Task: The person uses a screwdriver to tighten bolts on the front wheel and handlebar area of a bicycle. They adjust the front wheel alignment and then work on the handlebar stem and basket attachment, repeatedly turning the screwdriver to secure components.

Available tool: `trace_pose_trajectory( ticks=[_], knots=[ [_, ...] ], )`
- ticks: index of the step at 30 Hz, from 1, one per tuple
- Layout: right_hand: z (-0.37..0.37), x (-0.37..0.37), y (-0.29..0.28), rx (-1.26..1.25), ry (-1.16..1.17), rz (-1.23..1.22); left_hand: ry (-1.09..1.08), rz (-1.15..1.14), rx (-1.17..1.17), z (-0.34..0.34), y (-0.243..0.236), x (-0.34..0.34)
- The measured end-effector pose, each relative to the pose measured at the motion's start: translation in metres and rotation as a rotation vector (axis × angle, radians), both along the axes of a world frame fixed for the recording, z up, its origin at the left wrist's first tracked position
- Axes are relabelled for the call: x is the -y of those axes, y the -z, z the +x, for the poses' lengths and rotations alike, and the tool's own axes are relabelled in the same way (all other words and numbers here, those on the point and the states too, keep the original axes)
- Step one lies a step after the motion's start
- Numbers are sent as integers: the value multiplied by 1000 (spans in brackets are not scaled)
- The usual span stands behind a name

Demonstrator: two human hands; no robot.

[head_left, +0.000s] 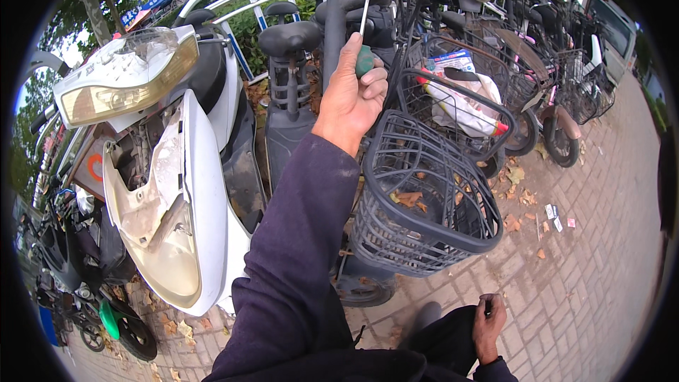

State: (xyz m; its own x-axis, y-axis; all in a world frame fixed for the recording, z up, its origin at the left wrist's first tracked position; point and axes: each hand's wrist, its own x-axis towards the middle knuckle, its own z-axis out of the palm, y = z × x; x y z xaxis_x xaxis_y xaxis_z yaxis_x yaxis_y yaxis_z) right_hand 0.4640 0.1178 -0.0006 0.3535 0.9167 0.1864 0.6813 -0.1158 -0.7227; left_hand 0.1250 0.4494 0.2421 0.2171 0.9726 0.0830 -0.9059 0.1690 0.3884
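Observation:
My left hand (353, 95) is raised in front of me, its fingers closed around the green handle of a screwdriver (364, 61). The thin metal shaft points up toward the dark steering column (334, 35) of an electric bike; whether the tip touches anything is unclear. Just right of that wrist, a black basket (424, 230) hangs on the front of the bike, with dry leaves inside. Low on the right, my right hand (489, 325) is by my knee with curled fingers. A small dark spot shows between them, and I cannot make out what it is.
A white scooter (201, 240) with broken front panels stands close on the left. A black saddle (290, 39) is behind my arm. More bikes with baskets line the right, one holding a white bag (467, 102). Brick paving (566, 262) carries fallen leaves. A white railing (247, 10) runs behind.

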Motion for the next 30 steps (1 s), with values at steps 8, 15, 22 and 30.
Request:
trace_pose_trajectory(
  ticks=[8, 15, 22, 30],
  knots=[
    [-1, 4, -1, -21, 6, -10, -43, -59, -214, 3, 0, -11],
    [-1, 6, -3, -37, 15, -43, 4, 52, -97, -2, 4, -2],
    [0, 7, 4, -26, 9, -40, -74, 180, -32, 2, 7, 3],
    [-5, 10, -4, 8, 17, -144, 97, 37, -9, -1, 0, -3]
  ],
)
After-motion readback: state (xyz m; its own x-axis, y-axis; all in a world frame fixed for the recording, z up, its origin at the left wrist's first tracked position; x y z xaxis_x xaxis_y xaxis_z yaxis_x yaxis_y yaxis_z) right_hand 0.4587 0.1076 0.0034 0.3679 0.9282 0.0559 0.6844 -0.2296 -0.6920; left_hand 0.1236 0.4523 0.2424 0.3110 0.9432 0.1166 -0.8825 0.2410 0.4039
